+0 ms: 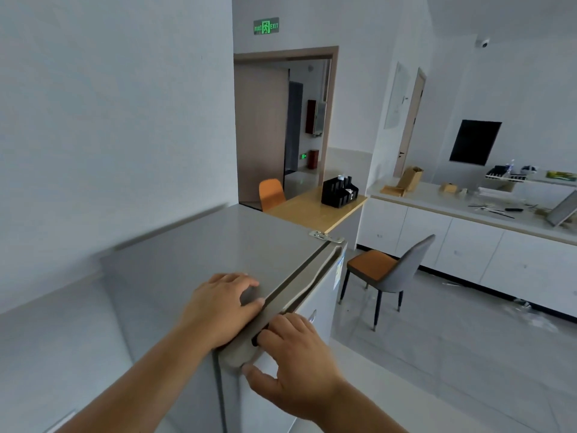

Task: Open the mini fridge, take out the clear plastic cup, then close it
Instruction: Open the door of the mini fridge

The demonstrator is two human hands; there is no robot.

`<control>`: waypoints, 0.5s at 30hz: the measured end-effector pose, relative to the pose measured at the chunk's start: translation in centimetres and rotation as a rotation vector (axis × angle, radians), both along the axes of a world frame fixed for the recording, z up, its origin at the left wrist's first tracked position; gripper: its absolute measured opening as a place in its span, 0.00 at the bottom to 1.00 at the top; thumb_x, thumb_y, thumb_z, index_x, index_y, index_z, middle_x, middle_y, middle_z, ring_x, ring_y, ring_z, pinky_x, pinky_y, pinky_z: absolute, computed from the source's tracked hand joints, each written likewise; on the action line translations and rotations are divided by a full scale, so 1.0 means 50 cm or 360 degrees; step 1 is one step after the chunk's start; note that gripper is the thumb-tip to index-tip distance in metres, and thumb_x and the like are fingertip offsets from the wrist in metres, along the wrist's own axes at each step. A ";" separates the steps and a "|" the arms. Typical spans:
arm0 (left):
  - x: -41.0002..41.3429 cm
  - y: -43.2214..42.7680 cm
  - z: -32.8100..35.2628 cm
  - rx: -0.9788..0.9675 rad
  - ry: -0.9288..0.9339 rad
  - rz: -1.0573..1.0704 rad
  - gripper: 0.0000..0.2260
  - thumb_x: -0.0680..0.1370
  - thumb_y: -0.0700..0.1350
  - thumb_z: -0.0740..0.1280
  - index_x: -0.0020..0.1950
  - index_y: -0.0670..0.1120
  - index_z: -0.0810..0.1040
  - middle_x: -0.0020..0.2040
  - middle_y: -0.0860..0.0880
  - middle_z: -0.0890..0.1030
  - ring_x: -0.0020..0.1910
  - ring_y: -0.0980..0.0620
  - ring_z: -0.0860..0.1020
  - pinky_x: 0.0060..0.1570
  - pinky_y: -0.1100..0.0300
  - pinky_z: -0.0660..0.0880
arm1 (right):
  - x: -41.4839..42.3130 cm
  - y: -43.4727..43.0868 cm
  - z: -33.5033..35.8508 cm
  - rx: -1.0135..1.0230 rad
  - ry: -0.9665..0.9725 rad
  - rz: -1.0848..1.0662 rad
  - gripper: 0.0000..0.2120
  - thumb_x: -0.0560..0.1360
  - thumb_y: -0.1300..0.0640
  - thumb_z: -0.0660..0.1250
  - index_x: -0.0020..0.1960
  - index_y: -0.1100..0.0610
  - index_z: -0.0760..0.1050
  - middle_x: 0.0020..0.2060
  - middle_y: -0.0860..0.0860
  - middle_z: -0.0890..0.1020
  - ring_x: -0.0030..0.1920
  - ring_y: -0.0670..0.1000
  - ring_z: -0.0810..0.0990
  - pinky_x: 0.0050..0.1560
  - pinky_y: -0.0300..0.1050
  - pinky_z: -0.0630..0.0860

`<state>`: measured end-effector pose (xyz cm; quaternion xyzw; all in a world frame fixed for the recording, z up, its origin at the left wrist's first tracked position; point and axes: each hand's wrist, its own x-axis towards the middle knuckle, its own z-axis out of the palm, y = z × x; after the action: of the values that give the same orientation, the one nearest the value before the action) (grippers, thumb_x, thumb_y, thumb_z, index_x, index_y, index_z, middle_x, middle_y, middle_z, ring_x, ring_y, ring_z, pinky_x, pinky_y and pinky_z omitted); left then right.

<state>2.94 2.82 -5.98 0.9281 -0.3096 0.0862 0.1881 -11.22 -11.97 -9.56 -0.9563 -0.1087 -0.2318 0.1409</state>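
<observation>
A: Why do you place your left hand (pixel 223 310) flat on the fridge (pixel 193 254) top, just behind the door (pixel 290 295) seam?

B: Probably to brace the cabinet, so it does not slide when you pull. That hand lies spread, fingers curled at the front edge, gripping nothing.

A: And your right hand (pixel 293 360)?

B: It hooks the door's top lip near the free corner, fingers over, thumb beneath; far from the hinge (pixel 324 236), which eases the pull.

A: Where is the cup?

B: Not visible. The door appears shut or barely cracked beyond your right hand, so the fridge's contents stay hidden.
</observation>
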 end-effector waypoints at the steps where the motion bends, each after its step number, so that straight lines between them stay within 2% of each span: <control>1: -0.001 -0.001 0.001 0.0013 0.0005 -0.0001 0.22 0.79 0.67 0.61 0.70 0.60 0.75 0.72 0.59 0.77 0.73 0.54 0.70 0.69 0.53 0.70 | -0.001 0.001 0.000 0.0005 0.0015 -0.0010 0.21 0.79 0.31 0.61 0.52 0.47 0.78 0.47 0.44 0.76 0.53 0.46 0.72 0.63 0.39 0.66; 6: -0.002 -0.014 0.001 0.0082 0.0050 -0.0013 0.20 0.82 0.63 0.60 0.72 0.58 0.73 0.74 0.56 0.75 0.74 0.50 0.70 0.69 0.51 0.71 | -0.008 0.000 0.018 -0.0024 0.0119 0.0012 0.26 0.80 0.28 0.56 0.54 0.48 0.79 0.48 0.44 0.76 0.52 0.46 0.71 0.62 0.44 0.71; 10: -0.003 -0.014 -0.006 0.0095 0.0031 -0.0009 0.21 0.83 0.62 0.58 0.75 0.60 0.71 0.77 0.55 0.73 0.76 0.50 0.68 0.72 0.49 0.69 | -0.016 -0.001 0.033 -0.0005 0.0177 0.0036 0.28 0.81 0.28 0.53 0.58 0.49 0.80 0.51 0.46 0.79 0.55 0.47 0.72 0.64 0.45 0.68; 12: -0.002 -0.015 -0.003 0.0095 0.0058 -0.0031 0.22 0.83 0.62 0.58 0.77 0.61 0.69 0.80 0.55 0.70 0.78 0.50 0.66 0.75 0.48 0.66 | -0.017 -0.002 0.038 0.0006 0.0178 0.0043 0.28 0.81 0.29 0.54 0.58 0.50 0.80 0.51 0.47 0.79 0.55 0.48 0.72 0.63 0.44 0.66; 15: 0.000 -0.020 0.000 0.0122 0.0065 -0.0046 0.23 0.83 0.63 0.57 0.78 0.61 0.68 0.81 0.54 0.69 0.79 0.50 0.65 0.77 0.48 0.63 | -0.023 -0.012 0.041 -0.0029 0.0148 0.0065 0.23 0.81 0.33 0.59 0.55 0.52 0.80 0.47 0.49 0.78 0.52 0.49 0.72 0.62 0.47 0.69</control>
<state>2.93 1.82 -5.97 0.9315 -0.3223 0.0526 0.1599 -12.38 -12.57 -7.54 -0.9649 -0.1238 -0.1833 0.1418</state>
